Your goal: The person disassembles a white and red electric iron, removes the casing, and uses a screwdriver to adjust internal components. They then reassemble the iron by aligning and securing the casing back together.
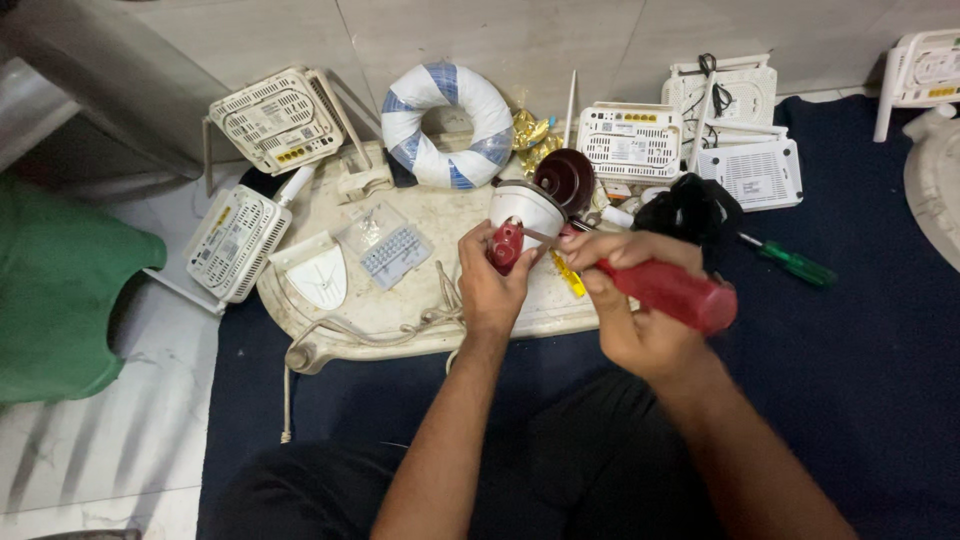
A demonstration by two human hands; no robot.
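Observation:
My left hand (pixel 492 283) grips a small red part (pixel 504 244) at the side of a white round device (pixel 527 208) that stands on a cream tray (pixel 400 300). My right hand (pixel 628 300) is closed around the thick red handle of a screwdriver (pixel 672 293). Its metal shaft points left toward the red part. A dark brown dome-shaped cover (pixel 566 180) leans just behind the white device. My forearms reach in from the bottom of the head view.
Several white routers (pixel 632 140) lie around the tray, plus a white and blue roll of cable (pixel 447 125), a clear box of small parts (pixel 385 243), a white plastic cover (pixel 317 272), a black bundle (pixel 688 210) and a green screwdriver (pixel 795 264) on a dark blue mat (pixel 860 330). A green cloth (pixel 60 290) lies at left.

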